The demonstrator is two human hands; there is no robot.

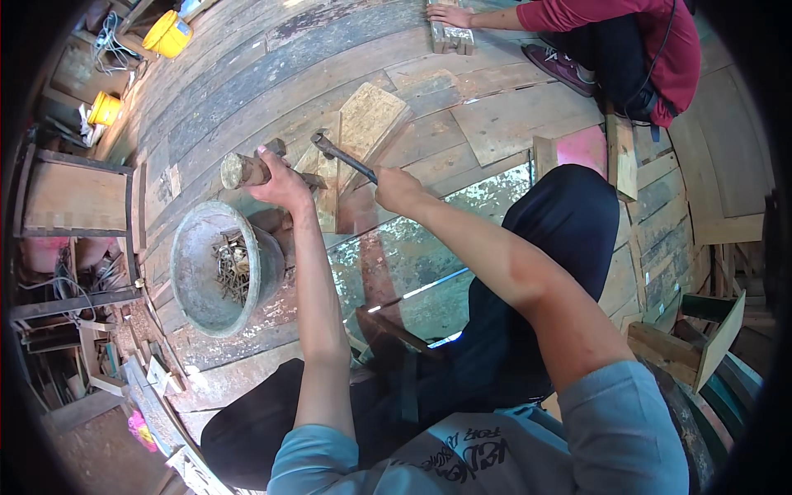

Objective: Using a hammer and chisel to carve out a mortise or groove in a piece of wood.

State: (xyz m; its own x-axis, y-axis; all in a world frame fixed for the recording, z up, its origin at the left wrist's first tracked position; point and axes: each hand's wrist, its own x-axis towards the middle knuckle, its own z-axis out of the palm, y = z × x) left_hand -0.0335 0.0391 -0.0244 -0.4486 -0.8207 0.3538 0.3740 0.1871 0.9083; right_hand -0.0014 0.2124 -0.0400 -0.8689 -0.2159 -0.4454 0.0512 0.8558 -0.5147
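Observation:
My right hand [399, 191] is closed round the dark handle of a hammer [353, 163]. The hammer's head is over a pale wooden board lying on the floor. To the left, my left hand [282, 183] grips a short, round-ended piece of wood [242, 171], its thumb up along the top. Darker bits of wood show beside that hand, and I cannot tell whether they belong to the same piece. A thick wooden block [371, 120] lies just beyond the hammer. Close to my left forearm stands a grey bucket [183, 276] holding many nail-like metal pieces [233, 266].
Across the plank floor, a person in a dark red top [672, 62] crouches with one hand on a wooden block [450, 37]. Yellow buckets [167, 35] stand at the far left. Wooden frames and scraps [78, 194] line the left side; loose boards [664, 351] lie at the right.

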